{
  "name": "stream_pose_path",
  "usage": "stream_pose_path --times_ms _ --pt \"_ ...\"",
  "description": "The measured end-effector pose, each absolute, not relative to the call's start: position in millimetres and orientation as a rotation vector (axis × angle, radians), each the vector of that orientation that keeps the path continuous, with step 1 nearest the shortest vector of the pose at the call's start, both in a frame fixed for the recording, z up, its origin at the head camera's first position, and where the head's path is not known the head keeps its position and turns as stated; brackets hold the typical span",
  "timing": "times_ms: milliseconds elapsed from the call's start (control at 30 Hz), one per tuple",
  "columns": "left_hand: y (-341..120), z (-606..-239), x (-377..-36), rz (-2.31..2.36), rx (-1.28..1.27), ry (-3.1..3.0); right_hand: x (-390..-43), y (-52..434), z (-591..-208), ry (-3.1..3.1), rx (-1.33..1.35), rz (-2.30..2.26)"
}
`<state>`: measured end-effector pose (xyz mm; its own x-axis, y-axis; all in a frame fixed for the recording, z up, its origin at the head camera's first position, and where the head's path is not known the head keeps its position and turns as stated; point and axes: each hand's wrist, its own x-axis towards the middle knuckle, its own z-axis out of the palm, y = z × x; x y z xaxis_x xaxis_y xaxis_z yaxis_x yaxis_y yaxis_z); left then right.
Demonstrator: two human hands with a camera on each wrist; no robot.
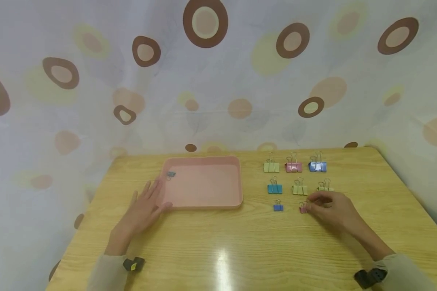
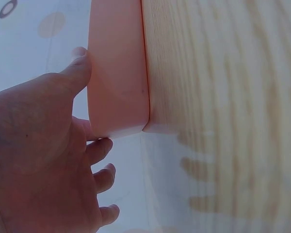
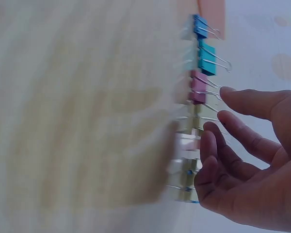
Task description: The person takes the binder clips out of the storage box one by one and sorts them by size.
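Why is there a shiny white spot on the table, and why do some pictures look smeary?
Head view: the spot is lamp glare on the glossy table, near its front edge; that view is sharp. Right wrist view: the table and the clips are streaked with blur, while the right hand is clearer. Left wrist view: soft, with finger shadows on the wood beside the tray.

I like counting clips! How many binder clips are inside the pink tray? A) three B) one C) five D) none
B: only one small binder clip lies in the pink tray, near its far left corner; the other clips sit on the table to its right.
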<state>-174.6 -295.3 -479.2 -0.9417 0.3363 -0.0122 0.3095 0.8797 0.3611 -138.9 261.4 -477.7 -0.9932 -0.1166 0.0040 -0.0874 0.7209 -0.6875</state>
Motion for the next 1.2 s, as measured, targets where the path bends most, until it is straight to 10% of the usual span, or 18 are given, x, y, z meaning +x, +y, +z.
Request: stream_pose_path --times_ms 1200 --pt "-296 -479 -184 0.531 0.562 2.988 -184 121 -441 2.714 -0.659 -1.590"
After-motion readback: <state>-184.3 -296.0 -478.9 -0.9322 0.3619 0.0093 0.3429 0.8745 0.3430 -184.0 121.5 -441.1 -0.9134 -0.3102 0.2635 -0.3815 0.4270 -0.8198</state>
